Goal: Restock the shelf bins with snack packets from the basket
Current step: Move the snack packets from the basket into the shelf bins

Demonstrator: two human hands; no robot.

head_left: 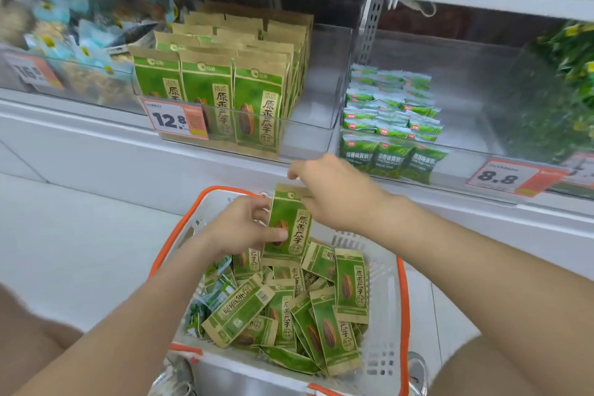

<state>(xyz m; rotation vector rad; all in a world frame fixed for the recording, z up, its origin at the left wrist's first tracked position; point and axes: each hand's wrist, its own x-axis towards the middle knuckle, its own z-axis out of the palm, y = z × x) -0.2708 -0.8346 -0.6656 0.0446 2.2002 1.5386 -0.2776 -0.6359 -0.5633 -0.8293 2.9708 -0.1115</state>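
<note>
Above the basket (403,299), your left hand (241,228) and right hand (334,193) clasp one packet (291,228) upright in their fingers (260,202), matching rows in the bin (308,138).

Head view, facing forward and down, close above basket (405,299), shelf bins (318,125) seemingly near

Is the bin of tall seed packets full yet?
Not full: seed packets fill the left of the bin; its right side is bare.

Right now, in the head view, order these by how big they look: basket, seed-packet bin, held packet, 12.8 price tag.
1. basket
2. seed-packet bin
3. held packet
4. 12.8 price tag, close to the packet and farther off, so unsure.
</note>
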